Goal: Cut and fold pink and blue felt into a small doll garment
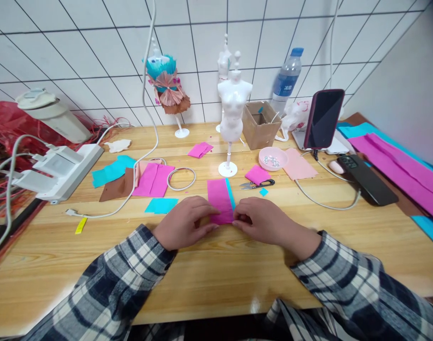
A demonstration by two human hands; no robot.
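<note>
A magenta paper strip point(218, 199) lies on the wooden table in front of me, with a thin blue strip point(230, 193) along its right side. At its lower left edge is my left hand point(188, 221), its fingers curled, thumb and forefinger touching the paper. My right hand point(261, 220) pinches the lower right corner of the magenta strip. Just behind the paper stands a white mannequin point(233, 104) on a round base. Small scissors point(257, 185) and a folded magenta piece point(257, 174) lie to the right, beyond my right hand.
A pink dish of beads point(272, 158), a cardboard box point(261, 125), a phone on a stand point(323, 119) and a black phone point(367, 180) are at the right. Left are a white cable point(145, 147), a power strip point(70, 173) and coloured papers point(154, 180). A dressed mannequin point(168, 85) stands behind.
</note>
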